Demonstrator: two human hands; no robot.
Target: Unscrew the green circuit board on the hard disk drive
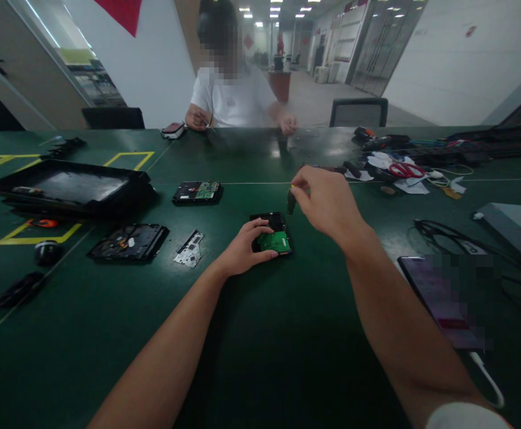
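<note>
My left hand [247, 247] rests on a hard drive [274, 241] lying on the table, its thumb and fingers gripping the sides. The drive's green circuit board faces up beside a black part of the case. Above and to the right of the drive, my right hand [327, 199] pinches a short dark screwdriver [291, 202] with a yellow end. The screwdriver hangs roughly upright, and its lower tip is too blurred to make out. Left of my left hand lies a cut metal plate [190, 248], and farther back is a second hard drive [197, 192].
A third, opened drive [128, 242] and a large black tray-like casing [72, 185] lie at left. Red scissors [406, 171], papers and cables lie back right. A phone [443, 301] and grey box [514, 226] are at right. Another person [233, 98] sits opposite.
</note>
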